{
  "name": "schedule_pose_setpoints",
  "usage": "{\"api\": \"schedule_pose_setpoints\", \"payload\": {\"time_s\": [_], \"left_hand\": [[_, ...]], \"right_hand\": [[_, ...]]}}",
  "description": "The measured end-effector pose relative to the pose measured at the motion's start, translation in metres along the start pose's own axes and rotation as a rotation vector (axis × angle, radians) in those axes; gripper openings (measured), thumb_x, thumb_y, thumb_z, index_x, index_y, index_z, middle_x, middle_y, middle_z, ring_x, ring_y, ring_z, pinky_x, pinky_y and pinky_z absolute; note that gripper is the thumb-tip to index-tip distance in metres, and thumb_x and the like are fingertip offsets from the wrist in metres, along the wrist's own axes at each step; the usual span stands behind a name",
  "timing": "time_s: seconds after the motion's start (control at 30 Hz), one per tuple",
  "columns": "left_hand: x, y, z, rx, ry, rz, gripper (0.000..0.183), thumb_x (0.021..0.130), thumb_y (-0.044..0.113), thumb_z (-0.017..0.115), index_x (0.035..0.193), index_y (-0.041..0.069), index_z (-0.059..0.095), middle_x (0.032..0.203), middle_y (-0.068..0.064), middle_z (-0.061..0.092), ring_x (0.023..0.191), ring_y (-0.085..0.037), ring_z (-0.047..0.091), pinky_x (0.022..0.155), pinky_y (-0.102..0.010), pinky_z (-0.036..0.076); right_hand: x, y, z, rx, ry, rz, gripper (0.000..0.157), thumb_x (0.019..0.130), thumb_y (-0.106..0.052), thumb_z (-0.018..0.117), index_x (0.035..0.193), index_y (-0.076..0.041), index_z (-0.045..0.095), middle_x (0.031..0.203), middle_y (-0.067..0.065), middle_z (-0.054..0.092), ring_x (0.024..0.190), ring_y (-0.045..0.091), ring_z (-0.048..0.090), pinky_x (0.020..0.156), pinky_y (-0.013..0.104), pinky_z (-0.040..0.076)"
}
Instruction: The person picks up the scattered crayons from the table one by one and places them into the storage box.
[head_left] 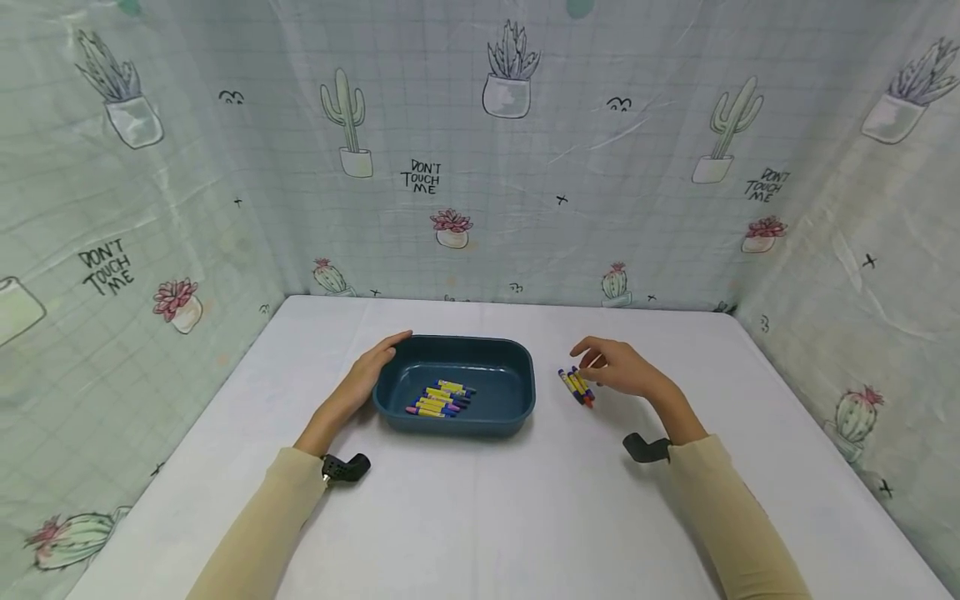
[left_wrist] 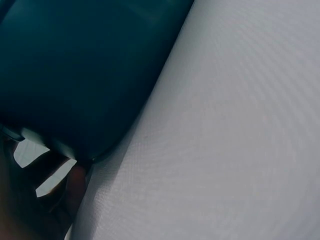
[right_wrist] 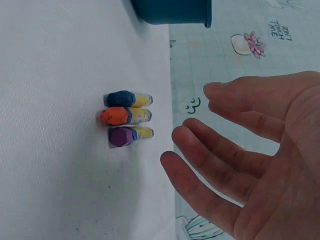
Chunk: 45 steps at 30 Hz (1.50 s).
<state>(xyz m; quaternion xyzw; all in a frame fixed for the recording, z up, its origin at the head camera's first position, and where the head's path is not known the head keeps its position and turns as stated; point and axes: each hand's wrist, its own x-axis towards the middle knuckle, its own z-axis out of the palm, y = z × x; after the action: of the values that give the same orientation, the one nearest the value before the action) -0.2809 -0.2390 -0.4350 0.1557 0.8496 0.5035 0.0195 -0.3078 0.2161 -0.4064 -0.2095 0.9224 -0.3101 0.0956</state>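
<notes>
A dark teal tray (head_left: 517, 414) sits on the table, with several yellow-wrapped crayons (head_left: 442, 400) lying in its left half. My left hand (head_left: 365, 372) holds the tray at its far left corner, thumb by the rim. The left wrist view shows fingers (left_wrist: 75, 187) against the tray's outer wall (left_wrist: 85, 85); part of that hand is dark. To the tray's right, three crayons lie side by side: a dark blue crayon (right_wrist: 120, 98), an orange crayon (right_wrist: 116, 116) and a purple crayon (right_wrist: 121, 136). Just above them hovers my right hand (head_left: 617, 367), fingers loosely bent and spread, gripping nothing.
A white cloth (head_left: 480, 508) covers the table. Behind it and along both sides hang curtains (head_left: 525, 167) printed with cacti. Each wrist carries a black device, the left one (head_left: 347, 468) and the right one (head_left: 647, 448).
</notes>
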Motion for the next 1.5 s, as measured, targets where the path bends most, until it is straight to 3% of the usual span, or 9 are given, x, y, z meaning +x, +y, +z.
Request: {"api": "schedule_pose_setpoints", "payload": {"time_s": [0.7,1.5], "left_hand": [[-0.001,0.002,-0.001,-0.015,-0.002,-0.011,0.049,0.113,0.018,0.028,0.161,0.009,0.036,0.169,-0.015,0.032,0.159,-0.039,0.022,0.129,-0.063,0.015],[-0.002,0.004,0.001,-0.017,-0.002,-0.002,0.049,0.113,0.016,0.028,0.161,0.007,0.036,0.168,-0.016,0.033,0.159,-0.039,0.024,0.129,-0.063,0.016]], "right_hand": [[0.006,0.026,0.006,0.113,-0.049,0.069,0.041,0.099,-0.013,0.064,0.137,0.000,0.059,0.120,0.024,0.067,0.091,0.024,0.067,0.076,0.036,0.062],[0.009,0.041,0.013,0.159,-0.063,0.088,0.042,0.096,-0.008,0.065,0.137,0.000,0.060,0.120,0.023,0.067,0.102,0.026,0.064,0.078,0.030,0.057]]}}
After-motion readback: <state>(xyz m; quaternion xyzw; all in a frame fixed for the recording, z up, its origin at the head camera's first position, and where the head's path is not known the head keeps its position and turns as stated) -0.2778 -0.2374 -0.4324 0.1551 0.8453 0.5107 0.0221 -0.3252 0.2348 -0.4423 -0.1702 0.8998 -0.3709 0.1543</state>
